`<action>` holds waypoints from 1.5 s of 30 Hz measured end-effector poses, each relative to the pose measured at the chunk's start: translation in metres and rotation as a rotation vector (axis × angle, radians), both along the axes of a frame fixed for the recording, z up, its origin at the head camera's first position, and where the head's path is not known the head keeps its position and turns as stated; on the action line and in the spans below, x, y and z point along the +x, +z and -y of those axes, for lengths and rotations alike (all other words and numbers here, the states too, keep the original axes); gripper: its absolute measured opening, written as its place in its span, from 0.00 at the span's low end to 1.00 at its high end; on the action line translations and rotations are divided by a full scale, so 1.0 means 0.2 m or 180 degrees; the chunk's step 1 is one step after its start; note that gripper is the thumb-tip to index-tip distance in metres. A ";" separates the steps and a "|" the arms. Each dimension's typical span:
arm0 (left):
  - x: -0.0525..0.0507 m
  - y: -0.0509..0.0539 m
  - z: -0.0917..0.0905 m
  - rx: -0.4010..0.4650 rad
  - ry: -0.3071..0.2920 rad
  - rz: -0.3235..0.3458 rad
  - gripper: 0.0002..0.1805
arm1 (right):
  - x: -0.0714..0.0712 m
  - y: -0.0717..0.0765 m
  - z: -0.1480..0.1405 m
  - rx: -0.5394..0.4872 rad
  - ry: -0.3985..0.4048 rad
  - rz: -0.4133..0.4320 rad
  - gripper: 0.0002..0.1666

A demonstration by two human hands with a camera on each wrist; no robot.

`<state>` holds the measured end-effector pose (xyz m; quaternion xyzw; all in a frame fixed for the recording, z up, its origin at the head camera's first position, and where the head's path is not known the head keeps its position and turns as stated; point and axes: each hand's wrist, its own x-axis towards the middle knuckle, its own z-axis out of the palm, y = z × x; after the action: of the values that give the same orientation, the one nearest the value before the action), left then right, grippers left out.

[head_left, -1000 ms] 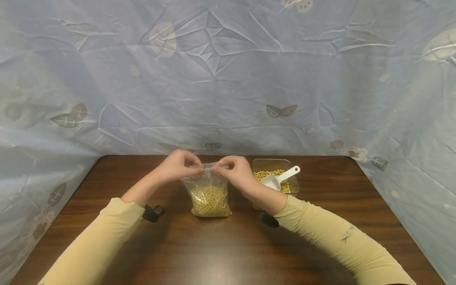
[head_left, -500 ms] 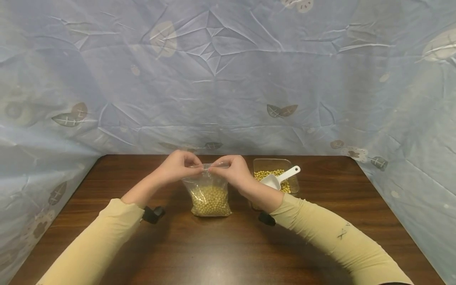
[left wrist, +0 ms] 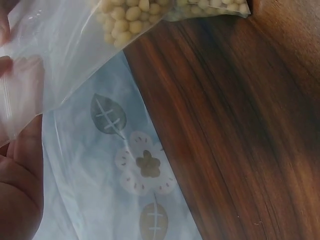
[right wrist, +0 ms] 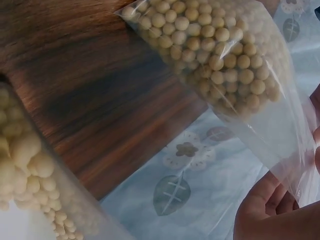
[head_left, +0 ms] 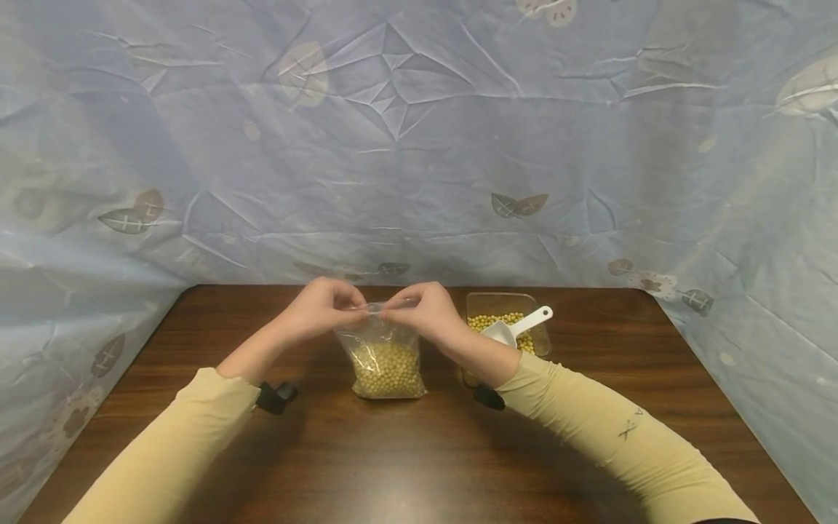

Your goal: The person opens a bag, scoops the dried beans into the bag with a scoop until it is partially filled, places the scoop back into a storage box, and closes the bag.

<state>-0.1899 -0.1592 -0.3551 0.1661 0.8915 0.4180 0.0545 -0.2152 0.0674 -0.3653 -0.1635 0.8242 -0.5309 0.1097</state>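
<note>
A clear zip bag (head_left: 388, 367) partly filled with soybeans stands upright on the table. At the left of its top edge my left hand (head_left: 321, 307) pinches the plastic between thumb and fingers. My right hand (head_left: 428, 314) pinches the same edge close by, its fingertips near the left hand's. In the left wrist view the bag's translucent upper part (left wrist: 65, 55) lies across the left hand (left wrist: 20, 185). The right wrist view has the soybeans (right wrist: 230, 65) low in the bag and the right hand (right wrist: 272, 210) at its mouth.
Right of the bag stands a clear container (head_left: 500, 296) of soybeans, partly hidden by the right forearm. A white scoop (head_left: 532, 319) lies in it, handle over the rim. A patterned cloth (head_left: 419, 145) hangs behind the brown table (head_left: 406, 466).
My right hand's fingertips have slid left along the bag's top edge, nearer the left hand. The left hand has shifted slightly left. The bag stays in place.
</note>
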 end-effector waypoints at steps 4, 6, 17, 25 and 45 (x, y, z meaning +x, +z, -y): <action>0.00 0.00 -0.01 0.0034 0.0003 -0.0046 0.06 | -0.01 -0.01 0.00 0.0067 -0.0012 -0.0035 0.08; 0.01 0.00 -0.01 0.0019 0.0018 -0.0059 0.06 | -0.01 -0.01 0.00 0.0055 -0.0018 -0.0009 0.08; 0.02 0.00 0.03 -0.0073 0.0117 -0.0019 0.07 | 0.00 -0.01 0.00 0.0015 -0.0044 0.0091 0.08; 0.03 0.00 0.03 -0.0034 0.0137 -0.0101 0.05 | 0.00 -0.01 0.00 0.0019 -0.0060 0.0107 0.09; 0.05 -0.01 0.08 -0.0019 0.0221 -0.0082 0.05 | -0.01 0.00 0.00 -0.0025 -0.0099 0.0194 0.09</action>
<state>-0.1797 -0.1750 -0.3577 0.1403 0.8986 0.4148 0.0290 -0.2163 0.0670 -0.3650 -0.1349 0.8209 -0.5405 0.1259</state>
